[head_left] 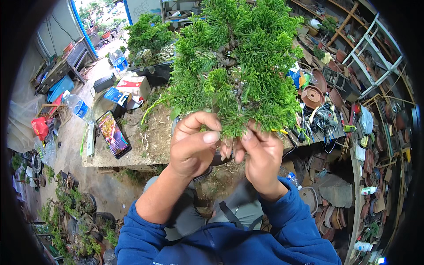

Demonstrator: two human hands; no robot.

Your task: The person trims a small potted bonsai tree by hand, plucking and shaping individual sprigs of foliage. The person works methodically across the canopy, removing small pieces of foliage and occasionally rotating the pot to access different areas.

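A bonsai tree (pixel 269 62) with dense, bright green, scaly juniper-like foliage fills the upper middle, standing at the bench's near edge. Between the leaves shows part of its twisted brown trunk (pixel 227 57). My left hand (pixel 192 145) is closed at the lowest front foliage, thumb and index finger at the left side of a foliage sprig (pixel 232 126). From the right, my right hand (pixel 263 157) pinches the same sprig, its thumb on top. Some fingertips of both hands meet just under the sprig. Leaves hide most of the tree's base.
On the wooden bench (pixel 101 160) lie a phone (pixel 113 134), plastic bottles (pixel 78 107) and small boxes (pixel 134 86). A second potted tree (pixel 150 37) stands behind. Clay pots (pixel 312 96) and tangled tools (pixel 324 121) crowd the right. Several potted plants (pixel 73 212) sit low at left.
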